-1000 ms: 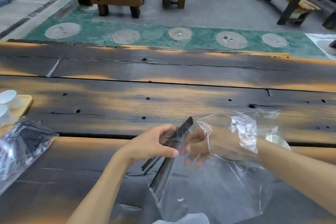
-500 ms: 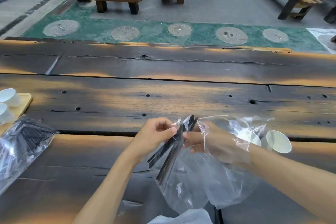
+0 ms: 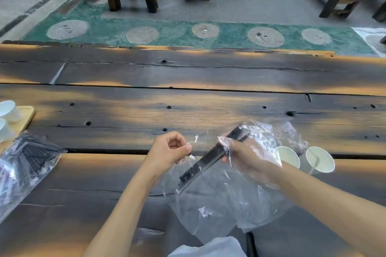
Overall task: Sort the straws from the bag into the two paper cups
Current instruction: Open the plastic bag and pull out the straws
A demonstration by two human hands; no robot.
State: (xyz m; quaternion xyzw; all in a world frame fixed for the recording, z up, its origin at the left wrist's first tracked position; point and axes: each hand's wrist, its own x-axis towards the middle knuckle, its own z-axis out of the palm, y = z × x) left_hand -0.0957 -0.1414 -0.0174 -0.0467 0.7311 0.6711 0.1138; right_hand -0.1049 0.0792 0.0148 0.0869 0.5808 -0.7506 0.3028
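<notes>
A clear plastic bag [image 3: 225, 204] hangs over the table in front of me. My right hand [image 3: 244, 158] is inside it and grips a bundle of black straws [image 3: 208, 158] that slants from lower left to upper right. My left hand [image 3: 169, 150] pinches the bag's edge just left of the straws. Two white paper cups [image 3: 289, 155] [image 3: 319, 159] lie tilted on the table to the right of my right hand, partly behind the bag's plastic.
Another clear bag full of black straws [image 3: 27, 165] lies at the left edge. A wooden tray [image 3: 26, 117] holding white cups [image 3: 9, 110] sits at far left. White plastic [image 3: 208, 248] shows at the bottom edge. Benches stand beyond the table.
My hands have drawn apart: the right hand carried the straws to the right inside the bag, while the left hand let go of the straws and keeps only the bag's edge. Both cups now show.
</notes>
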